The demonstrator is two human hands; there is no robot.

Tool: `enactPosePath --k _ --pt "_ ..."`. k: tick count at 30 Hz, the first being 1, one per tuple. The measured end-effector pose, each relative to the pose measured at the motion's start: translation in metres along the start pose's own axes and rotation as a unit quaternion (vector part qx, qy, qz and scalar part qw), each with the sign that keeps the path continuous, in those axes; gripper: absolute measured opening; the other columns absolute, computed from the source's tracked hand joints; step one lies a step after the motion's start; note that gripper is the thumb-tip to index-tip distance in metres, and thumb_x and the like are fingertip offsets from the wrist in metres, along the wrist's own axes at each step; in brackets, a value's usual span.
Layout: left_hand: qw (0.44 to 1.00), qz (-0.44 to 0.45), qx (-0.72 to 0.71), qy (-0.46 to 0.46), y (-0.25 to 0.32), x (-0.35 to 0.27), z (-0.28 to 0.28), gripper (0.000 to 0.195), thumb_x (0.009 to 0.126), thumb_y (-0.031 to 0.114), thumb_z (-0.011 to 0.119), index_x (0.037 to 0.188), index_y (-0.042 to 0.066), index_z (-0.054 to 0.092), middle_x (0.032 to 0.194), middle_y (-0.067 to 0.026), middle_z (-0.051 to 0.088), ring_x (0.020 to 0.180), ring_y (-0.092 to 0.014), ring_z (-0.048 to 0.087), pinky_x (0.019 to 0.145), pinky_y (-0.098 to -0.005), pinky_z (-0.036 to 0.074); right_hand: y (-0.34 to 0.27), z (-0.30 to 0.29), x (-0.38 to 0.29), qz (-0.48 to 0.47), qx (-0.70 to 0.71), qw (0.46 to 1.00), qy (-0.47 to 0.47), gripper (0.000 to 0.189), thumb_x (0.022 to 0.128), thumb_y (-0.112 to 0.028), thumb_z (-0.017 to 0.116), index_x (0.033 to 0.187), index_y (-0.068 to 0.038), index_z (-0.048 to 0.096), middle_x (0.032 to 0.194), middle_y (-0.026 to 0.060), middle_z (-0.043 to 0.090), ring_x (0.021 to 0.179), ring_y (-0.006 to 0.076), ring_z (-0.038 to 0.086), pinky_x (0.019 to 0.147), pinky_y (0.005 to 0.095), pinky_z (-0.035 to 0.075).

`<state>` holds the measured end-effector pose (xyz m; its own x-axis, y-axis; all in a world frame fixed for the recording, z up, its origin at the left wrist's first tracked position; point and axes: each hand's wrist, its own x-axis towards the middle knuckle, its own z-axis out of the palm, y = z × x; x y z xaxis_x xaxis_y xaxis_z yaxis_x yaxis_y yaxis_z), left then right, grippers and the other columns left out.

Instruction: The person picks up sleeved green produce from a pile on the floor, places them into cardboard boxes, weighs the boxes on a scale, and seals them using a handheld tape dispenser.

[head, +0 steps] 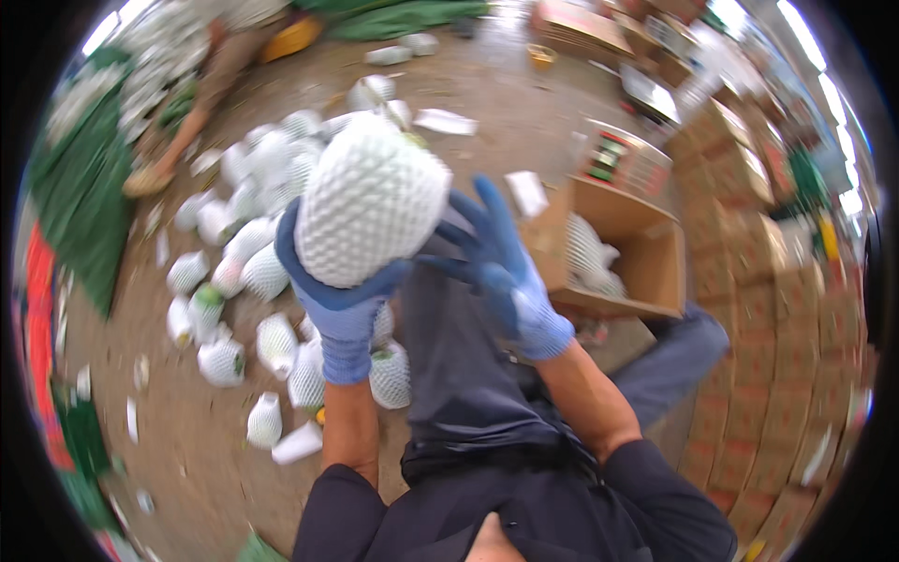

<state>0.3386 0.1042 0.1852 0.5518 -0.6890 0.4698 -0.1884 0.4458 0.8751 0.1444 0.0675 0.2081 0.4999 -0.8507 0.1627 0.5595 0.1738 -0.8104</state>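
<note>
A large round fruit in a white foam net [372, 200] rests in my left hand [340, 302], which wears a blue coated glove and cups it from below. A thin stem shows at its top. My right hand [499, 267], gloved the same way, is beside the fruit with fingers spread and nothing in its grasp. Close to my right hand stands an open cardboard box [646, 253] with foam-netted fruit [590, 253] inside. Beyond and below my left hand, many more netted fruits [274, 161] lie heaped and scattered on the floor.
Stacked cartons [758, 351] form a wall at the right. Another person's leg [197, 105] is at the upper left, near a green tarp [81, 183] and a pile of white foam nets [161, 63]. Loose white sleeves [446, 121] lie on the brown floor.
</note>
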Motion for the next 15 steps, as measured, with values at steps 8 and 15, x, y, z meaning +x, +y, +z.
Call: enactPosePath --k 8,15 --pt "0.939 0.042 -0.128 -0.315 0.053 0.006 0.149 0.075 0.08 0.004 0.085 0.148 -0.001 0.053 0.14 -0.0151 0.06 0.127 -0.027 0.061 0.112 -0.041 0.048 -0.178 -0.16 -0.086 -0.113 -0.301 0.912 0.253 0.087 0.082 -0.018 0.087 0.154 -0.003 0.041 0.141 0.015 0.061 0.131 0.0257 0.06 0.114 0.0424 0.048" --pt "0.898 -0.254 -0.15 -0.325 -0.045 -0.026 0.17 0.054 0.097 0.012 0.075 0.146 -0.001 0.056 0.12 -0.0073 0.068 0.093 -0.009 0.063 0.082 -0.0235 0.052 -0.144 -0.332 -0.135 0.232 -0.849 0.45 0.151 0.095 0.085 -0.046 0.079 0.157 -0.003 0.036 0.15 0.0304 0.049 0.135 0.0442 0.054 0.113 0.0464 0.046"
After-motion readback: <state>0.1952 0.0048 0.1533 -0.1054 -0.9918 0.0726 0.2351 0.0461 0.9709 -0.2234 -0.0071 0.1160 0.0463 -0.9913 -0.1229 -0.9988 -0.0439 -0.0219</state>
